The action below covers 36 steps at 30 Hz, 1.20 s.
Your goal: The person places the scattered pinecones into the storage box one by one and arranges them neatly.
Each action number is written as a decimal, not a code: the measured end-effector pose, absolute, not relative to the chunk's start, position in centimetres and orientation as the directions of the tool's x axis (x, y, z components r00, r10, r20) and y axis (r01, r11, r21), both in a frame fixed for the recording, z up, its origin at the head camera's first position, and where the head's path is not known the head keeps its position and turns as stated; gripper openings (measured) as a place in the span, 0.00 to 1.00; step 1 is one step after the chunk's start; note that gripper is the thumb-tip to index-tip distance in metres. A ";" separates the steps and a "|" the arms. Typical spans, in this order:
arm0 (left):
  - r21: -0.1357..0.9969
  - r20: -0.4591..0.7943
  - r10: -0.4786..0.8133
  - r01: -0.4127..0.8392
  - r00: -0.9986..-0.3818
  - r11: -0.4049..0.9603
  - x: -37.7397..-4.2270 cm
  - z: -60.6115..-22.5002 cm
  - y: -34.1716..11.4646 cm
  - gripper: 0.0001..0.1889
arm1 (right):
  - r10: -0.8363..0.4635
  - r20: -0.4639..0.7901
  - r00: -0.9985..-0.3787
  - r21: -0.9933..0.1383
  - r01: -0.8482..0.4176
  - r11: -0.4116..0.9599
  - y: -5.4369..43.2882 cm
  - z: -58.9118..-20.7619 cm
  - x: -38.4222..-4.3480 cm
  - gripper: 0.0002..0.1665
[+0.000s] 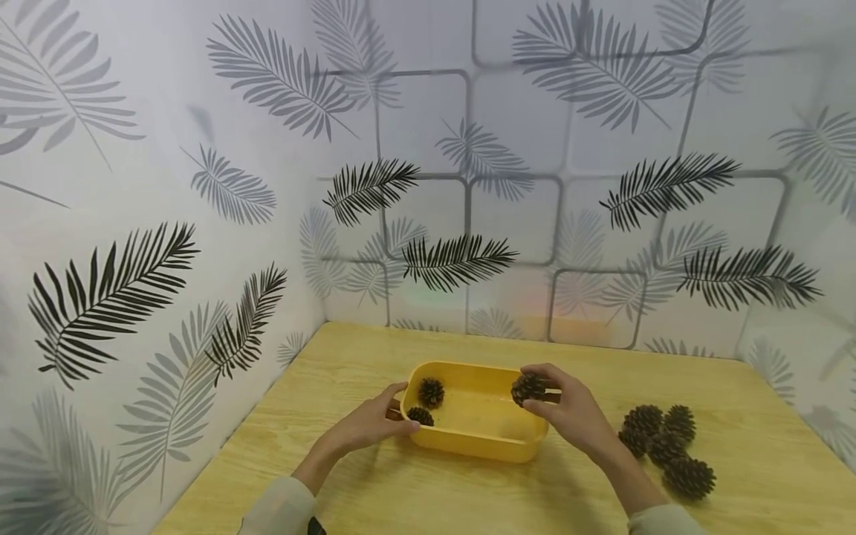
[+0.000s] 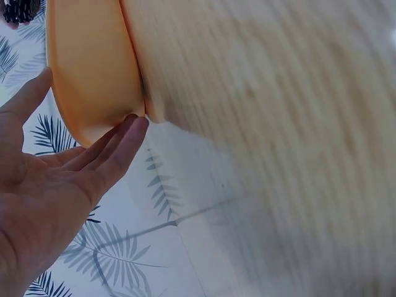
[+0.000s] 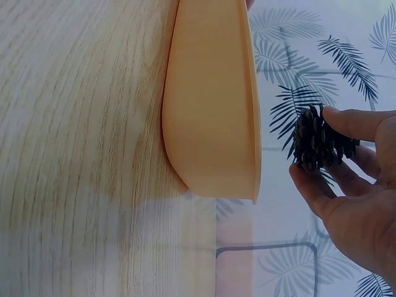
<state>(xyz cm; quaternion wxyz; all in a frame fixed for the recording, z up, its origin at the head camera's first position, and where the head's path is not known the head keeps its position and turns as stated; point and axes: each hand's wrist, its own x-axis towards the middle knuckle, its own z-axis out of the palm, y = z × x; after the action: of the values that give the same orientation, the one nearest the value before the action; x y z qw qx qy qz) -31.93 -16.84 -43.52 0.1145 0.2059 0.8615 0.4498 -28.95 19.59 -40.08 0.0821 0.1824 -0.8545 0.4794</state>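
Observation:
A yellow rectangular tub [image 1: 468, 443] stands on the table with two pine cones [image 1: 431, 392] at its left end. My left hand [image 1: 366, 423] touches that end, thumb by the rim and fingers spread, fairly straight, against the outer wall [image 2: 96, 62]. My right hand [image 1: 576, 409] holds a pine cone [image 1: 527, 388] above the tub's right end, between thumb and fingers. From the right wrist, this dark cone [image 3: 315, 139] appears higher than the rim, apart from the tub. Several more pine cones [image 1: 667, 448] lie bunched on the table, right of my right forearm.
The table [image 1: 374, 498] has a pale yellow wood-grain top. White walls [image 1: 428, 223] printed with grey and black leaves stand behind it and at both sides. The tub's raised rim runs between my hands.

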 end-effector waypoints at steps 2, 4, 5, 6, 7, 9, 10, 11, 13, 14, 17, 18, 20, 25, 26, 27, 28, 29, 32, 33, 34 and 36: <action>0.831 -0.010 0.450 0.243 -0.893 0.501 -31.9 -43.5 -16.8 0.46 | -0.232 0.315 -0.920 -0.790 -0.390 0.473 19.4 -40.0 -29.0 0.29; 0.840 -0.011 0.449 0.235 -0.893 0.489 -31.8 -43.6 -16.7 0.46 | -0.229 0.310 -0.923 -0.795 -0.383 0.471 19.3 -40.0 -29.0 0.29; 0.845 -0.012 0.448 0.230 -0.894 0.482 -31.8 -43.6 -16.6 0.45 | -0.229 0.307 -0.924 -0.798 -0.381 0.468 19.3 -40.0 -29.0 0.29; 0.850 -0.014 0.448 0.225 -0.894 0.476 -31.7 -43.6 -16.6 0.45 | -0.229 0.303 -0.925 -0.802 -0.377 0.463 19.2 -40.0 -29.0 0.29; 0.855 -0.015 0.449 0.221 -0.894 0.469 -31.7 -43.6 -16.5 0.45 | -0.230 0.299 -0.926 -0.806 -0.374 0.459 19.1 -40.0 -29.0 0.29; 0.861 -0.017 0.449 0.216 -0.893 0.461 -31.7 -43.6 -16.4 0.45 | -0.231 0.295 -0.927 -0.811 -0.370 0.453 19.0 -39.9 -29.0 0.29; 0.863 -0.019 0.447 0.211 -0.894 0.459 -31.7 -43.6 -16.4 0.45 | -0.232 0.293 -0.927 -0.812 -0.370 0.451 18.9 -39.9 -29.0 0.29; 0.865 -0.020 0.445 0.207 -0.896 0.457 -31.7 -43.6 -16.5 0.45 | -0.234 0.293 -0.927 -0.813 -0.371 0.449 18.8 -39.9 -29.1 0.29; 0.873 -0.025 0.440 0.194 -0.898 0.447 -31.7 -43.6 -16.5 0.46 | -0.234 0.296 -0.926 -0.813 -0.372 0.448 18.6 -39.8 -29.2 0.29; 0.877 -0.028 0.438 0.188 -0.899 0.443 -31.7 -43.7 -16.5 0.46 | -0.233 0.297 -0.926 -0.811 -0.373 0.451 18.5 -39.8 -29.2 0.29; 0.885 -0.035 0.435 0.175 -0.900 0.432 -31.7 -43.8 -16.6 0.46 | -0.232 0.303 -0.924 -0.809 -0.378 0.451 18.2 -39.7 -29.4 0.29; 0.887 -0.036 0.435 0.172 -0.900 0.429 -31.7 -43.8 -16.6 0.46 | -0.233 0.306 -0.923 -0.807 -0.382 0.450 18.1 -39.7 -29.4 0.29; 0.887 -0.035 0.433 0.171 -0.900 0.428 -31.7 -43.9 -16.7 0.46 | -0.236 0.312 -0.920 -0.802 -0.388 0.454 17.9 -39.7 -29.6 0.28; 0.896 -0.038 0.427 0.159 -0.903 0.415 -31.6 -43.9 -16.6 0.46 | -0.233 0.312 -0.921 -0.795 -0.387 0.467 17.6 -39.7 -30.0 0.28; 0.899 -0.040 0.427 0.155 -0.903 0.411 -31.6 -43.9 -16.6 0.46 | -0.231 0.308 -0.923 -0.795 -0.383 0.470 17.6 -39.8 -30.1 0.28; 0.900 -0.041 0.427 0.153 -0.903 0.409 -31.6 -43.9 -16.6 0.46 | -0.231 0.304 -0.924 -0.796 -0.379 0.472 17.5 -39.8 -30.1 0.29; 0.901 -0.042 0.428 0.151 -0.903 0.406 -31.5 -43.9 -16.6 0.46 | -0.229 0.301 -0.926 -0.795 -0.376 0.475 17.5 -39.8 -30.2 0.29; 0.902 -0.043 0.428 0.149 -0.903 0.405 -31.5 -43.9 -16.6 0.46 | -0.228 0.299 -0.927 -0.795 -0.374 0.478 17.4 -39.8 -30.3 0.29; 0.905 -0.048 0.431 0.143 -0.901 0.400 -31.5 -43.9 -16.5 0.46 | -0.234 0.306 -0.923 -0.789 -0.384 0.481 17.2 -39.8 -30.4 0.29; 0.906 -0.048 0.431 0.143 -0.901 0.399 -31.5 -43.9 -16.5 0.46 | -0.238 0.313 -0.919 -0.785 -0.392 0.479 17.1 -39.8 -30.5 0.28; 0.907 -0.049 0.432 0.141 -0.901 0.396 -31.5 -43.9 -16.5 0.46 | -0.241 0.321 -0.916 -0.784 -0.400 0.474 17.0 -39.8 -30.5 0.28; 0.910 -0.048 0.433 0.139 -0.900 0.391 -31.4 -43.9 -16.5 0.46 | -0.250 0.336 -0.908 -0.781 -0.417 0.465 16.8 -39.8 -30.6 0.28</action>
<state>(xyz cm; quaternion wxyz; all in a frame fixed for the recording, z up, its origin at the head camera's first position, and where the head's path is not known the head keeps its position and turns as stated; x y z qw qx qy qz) -31.41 -16.49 -43.91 0.1400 0.1739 0.8222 0.5236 -30.64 16.80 -39.80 0.0872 0.1959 -0.8515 0.4786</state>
